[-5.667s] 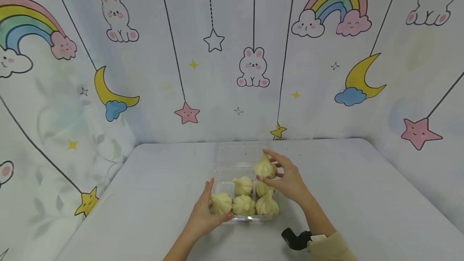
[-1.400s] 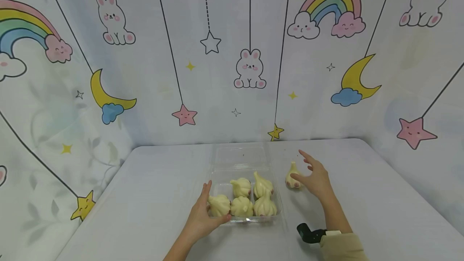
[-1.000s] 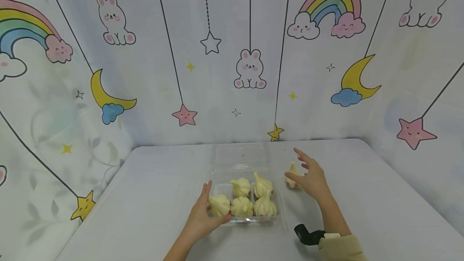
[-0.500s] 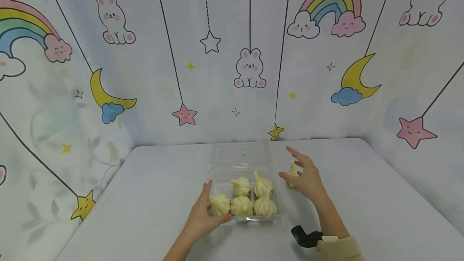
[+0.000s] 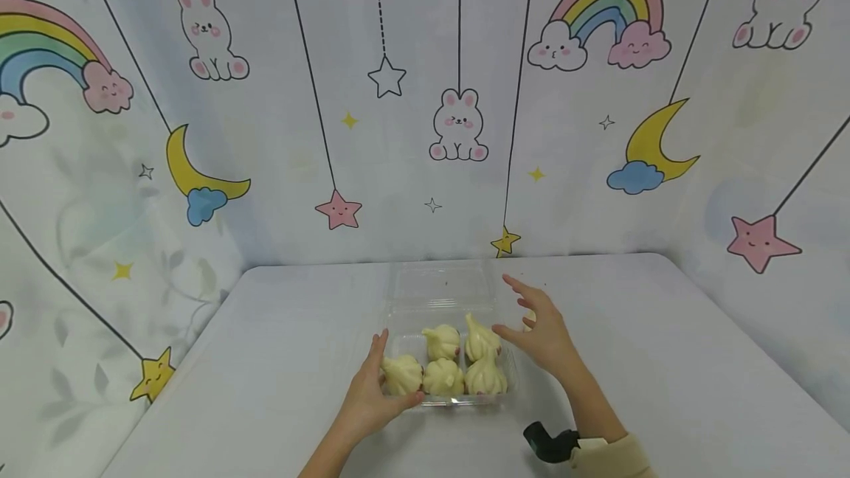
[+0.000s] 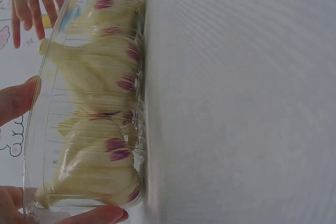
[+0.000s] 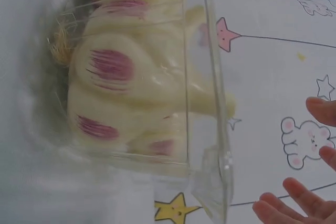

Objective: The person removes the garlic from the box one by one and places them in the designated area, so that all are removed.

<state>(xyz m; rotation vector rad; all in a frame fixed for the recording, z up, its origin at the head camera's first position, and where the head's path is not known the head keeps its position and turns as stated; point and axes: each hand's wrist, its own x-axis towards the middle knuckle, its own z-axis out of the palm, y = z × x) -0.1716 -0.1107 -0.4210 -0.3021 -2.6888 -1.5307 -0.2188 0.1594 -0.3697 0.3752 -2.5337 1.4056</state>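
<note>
- Gripping the box (image 5: 454, 401) at its left end: left hand (image 5: 374, 389), thumb at the front, fingers along the left side.
- Right hand (image 5: 541, 330): released, thumb and fingers spread, near the right side of the box and apart from it.
- Garlic bulbs (image 5: 443, 378): five in the box, three in the front row, two in the back row at middle and right; purple streaks visible.
- Loose bulb (image 5: 529, 321): right of the box, mostly hidden by the right hand.
- Lid (image 5: 441, 286): clear, open, behind the box on the tabletop (image 5: 279, 360).

Cartoon-printed sheeting (image 5: 392, 161) walls a white table (image 5: 285, 345) like a booth.
</note>
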